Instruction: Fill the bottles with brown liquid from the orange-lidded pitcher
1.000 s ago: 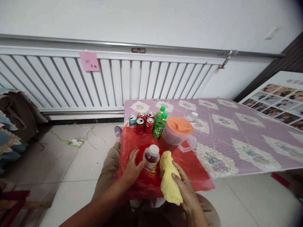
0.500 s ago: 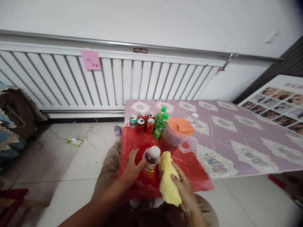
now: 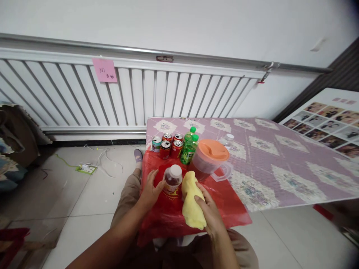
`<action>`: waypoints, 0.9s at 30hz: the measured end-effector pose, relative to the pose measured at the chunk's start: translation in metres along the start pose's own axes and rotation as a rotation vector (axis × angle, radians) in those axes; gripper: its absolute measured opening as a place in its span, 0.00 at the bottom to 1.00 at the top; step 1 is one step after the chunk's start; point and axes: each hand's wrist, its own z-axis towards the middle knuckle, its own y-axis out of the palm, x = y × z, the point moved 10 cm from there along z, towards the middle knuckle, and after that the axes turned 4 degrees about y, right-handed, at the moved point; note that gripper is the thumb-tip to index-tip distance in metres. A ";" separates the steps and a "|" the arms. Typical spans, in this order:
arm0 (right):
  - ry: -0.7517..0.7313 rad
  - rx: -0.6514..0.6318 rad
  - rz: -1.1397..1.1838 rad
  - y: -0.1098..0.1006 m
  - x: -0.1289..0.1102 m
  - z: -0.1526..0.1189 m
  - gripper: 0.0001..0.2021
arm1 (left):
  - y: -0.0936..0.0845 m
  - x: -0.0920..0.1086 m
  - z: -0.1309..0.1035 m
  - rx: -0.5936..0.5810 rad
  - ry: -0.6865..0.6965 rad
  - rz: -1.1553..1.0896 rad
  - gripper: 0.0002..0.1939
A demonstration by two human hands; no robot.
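A small bottle (image 3: 172, 180) with a white cap and dark contents stands upright on a red surface with a gold pattern. My left hand (image 3: 150, 191) is beside its left side, fingers spread, thumb close to the bottle; whether they touch I cannot tell. On the other side, my right hand (image 3: 211, 212) grips a bunched yellow cloth (image 3: 193, 203), whose upper end is close to the bottle. Behind the cloth is a clear pitcher (image 3: 200, 164) with an orange lid and dark liquid inside. Red plastic sheeting (image 3: 227, 203) lies underneath.
Several drink cans (image 3: 165, 150) and two green bottles (image 3: 187, 151) stand just beyond the bottle. A clear bottle (image 3: 228, 139) is behind the pitcher. A purple floral cover (image 3: 263, 160) extends right. A white radiator (image 3: 151, 93) lines the wall; a power strip (image 3: 86, 169) lies on the floor.
The white-capped bottle has shifted slightly left and away from me. Both hands and the yellow cloth have moved the same way. The view has turned slightly.
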 end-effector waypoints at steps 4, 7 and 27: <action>-0.001 -0.041 0.048 0.012 0.004 0.008 0.40 | -0.006 -0.010 0.008 0.016 -0.006 0.016 0.29; 0.010 -0.062 0.071 0.017 0.011 0.012 0.41 | -0.007 -0.024 0.008 0.030 -0.027 0.018 0.29; -0.283 0.078 -0.790 -0.026 -0.045 0.009 0.28 | 0.002 0.021 0.005 -0.053 0.183 0.068 0.52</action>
